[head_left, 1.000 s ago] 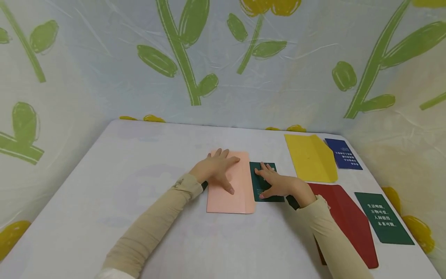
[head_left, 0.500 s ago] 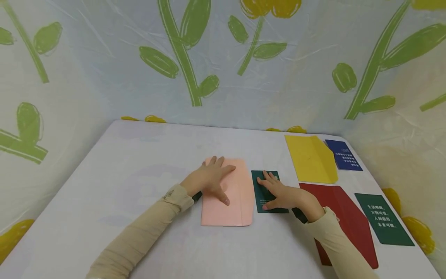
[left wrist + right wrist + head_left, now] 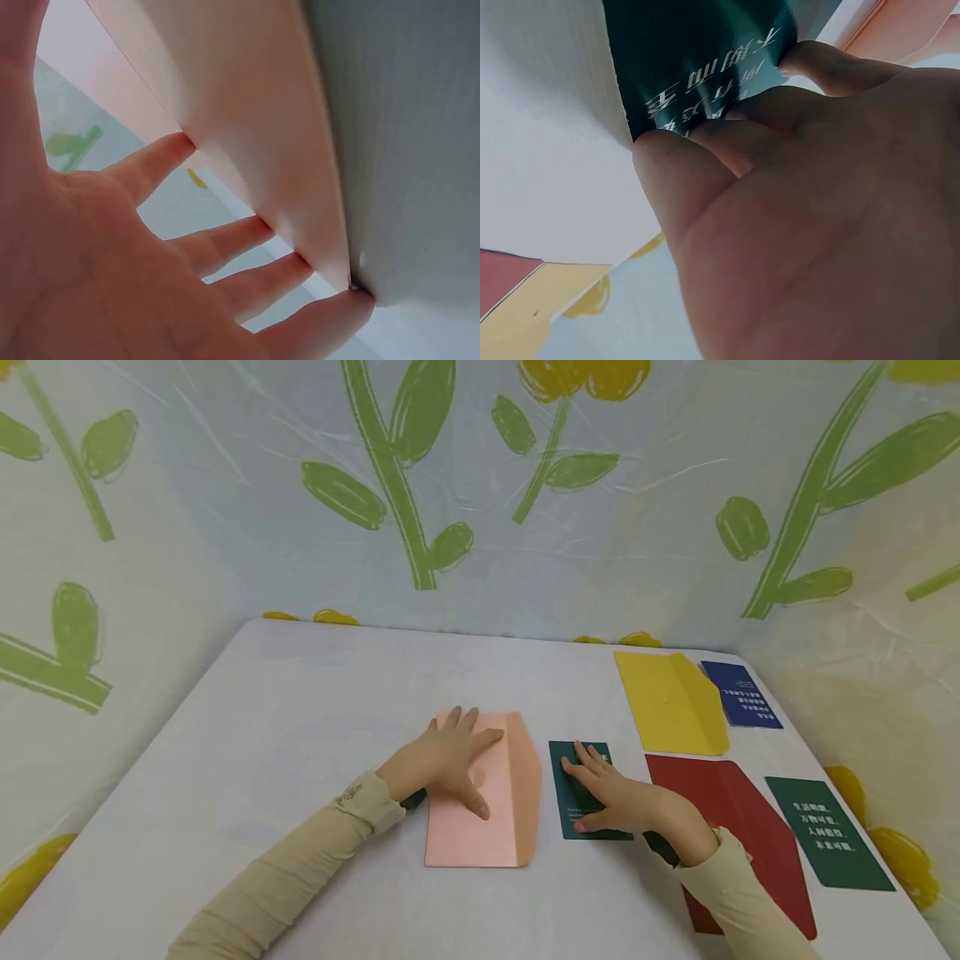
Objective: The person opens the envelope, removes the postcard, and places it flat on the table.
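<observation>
My left hand [image 3: 448, 760] lies with spread fingers on a pink envelope [image 3: 491, 839] in the middle of the table. The envelope's flap [image 3: 525, 793] is on its right side, tilted up from the body. In the left wrist view, several fingertips [image 3: 184, 142] touch the pink paper. A dark green card [image 3: 567, 793] with white print lies a little to the right of the envelope. My right hand [image 3: 622, 797] rests its fingers on this card, covering much of it. Up close, the right fingertips [image 3: 660, 150] touch the printed face.
A yellow envelope [image 3: 667, 706] and a blue card [image 3: 746, 693] lie at the back right. Nearer, a red envelope [image 3: 742, 818] lies partly under my right sleeve [image 3: 742, 893], beside another green card [image 3: 825, 835]. Flower-patterned sheeting [image 3: 600, 552] stands behind the table.
Both hands have moved toward me, with the pink envelope and the green card under them. The envelope has also shifted left, the card right, widening the gap. The envelope's flap has risen.
</observation>
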`<state>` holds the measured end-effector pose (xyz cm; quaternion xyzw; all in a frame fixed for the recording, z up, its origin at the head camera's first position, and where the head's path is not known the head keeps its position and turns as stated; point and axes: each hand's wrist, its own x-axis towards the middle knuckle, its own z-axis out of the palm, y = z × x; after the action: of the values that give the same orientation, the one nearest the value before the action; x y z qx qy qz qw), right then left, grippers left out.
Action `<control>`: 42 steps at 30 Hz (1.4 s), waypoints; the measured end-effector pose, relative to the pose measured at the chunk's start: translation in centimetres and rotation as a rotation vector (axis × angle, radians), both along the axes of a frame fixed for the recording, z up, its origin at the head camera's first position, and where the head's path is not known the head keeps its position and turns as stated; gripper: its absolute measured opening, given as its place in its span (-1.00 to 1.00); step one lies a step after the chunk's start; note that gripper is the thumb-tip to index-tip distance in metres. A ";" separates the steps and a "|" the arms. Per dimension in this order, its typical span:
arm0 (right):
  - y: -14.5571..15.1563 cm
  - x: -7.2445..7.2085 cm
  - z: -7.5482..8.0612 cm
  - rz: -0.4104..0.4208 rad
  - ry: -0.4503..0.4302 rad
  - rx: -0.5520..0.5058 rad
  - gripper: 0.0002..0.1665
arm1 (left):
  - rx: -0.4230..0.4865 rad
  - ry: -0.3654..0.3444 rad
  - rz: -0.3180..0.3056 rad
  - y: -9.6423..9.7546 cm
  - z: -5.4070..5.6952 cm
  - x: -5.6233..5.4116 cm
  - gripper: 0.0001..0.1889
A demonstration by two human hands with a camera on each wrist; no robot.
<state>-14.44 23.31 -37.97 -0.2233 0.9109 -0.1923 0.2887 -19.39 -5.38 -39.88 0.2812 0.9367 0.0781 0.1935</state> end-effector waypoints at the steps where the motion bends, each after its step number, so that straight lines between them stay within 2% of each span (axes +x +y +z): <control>1: 0.1 0.1 0.0 -0.001 0.001 -0.001 0.09 | 0.004 0.001 -0.004 0.0 0.0 0.1 0.30; 10: 0.4 0.9 0.1 -0.003 0.013 -0.016 0.07 | 0.027 -0.011 -0.034 0.0 0.2 0.6 0.30; 14: 0.3 1.1 0.1 -0.006 0.020 -0.020 0.07 | 0.023 0.005 -0.045 -0.1 0.4 0.9 0.30; 17: 0.1 1.3 0.1 -0.016 0.026 -0.021 0.07 | 0.030 0.050 -0.065 -0.3 0.5 1.4 0.28; 20: 0.0 1.5 0.1 -0.023 0.027 -0.019 0.07 | 0.018 0.125 -0.101 -0.6 0.9 2.7 0.17; 23: -0.1 1.9 0.0 -0.022 0.039 -0.012 0.08 | 0.015 0.179 -0.142 -0.9 1.6 4.8 -0.01; 27: -0.1 2.6 0.1 -0.017 0.080 0.011 0.08 | 0.047 0.160 -0.172 -1.2 1.8 7.8 -0.12; 31: -0.3 3.5 0.5 -0.042 0.078 0.057 0.09 | 0.083 0.130 -0.146 -1.3 1.1 9.7 -0.13; 36: -0.8 4.1 0.8 -0.067 0.021 0.091 0.09 | 0.095 0.115 -0.104 -1.1 0.2 10.1 -0.13; 42: -0.7 3.0 0.5 -0.060 0.015 0.075 0.07 | 0.088 0.100 -0.061 -0.6 -0.4 9.3 -0.12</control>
<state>-11.43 22.56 -37.48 -0.1865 0.9259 -0.1649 0.2840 -10.13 -6.01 -40.24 0.3214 0.9319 0.0988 0.1362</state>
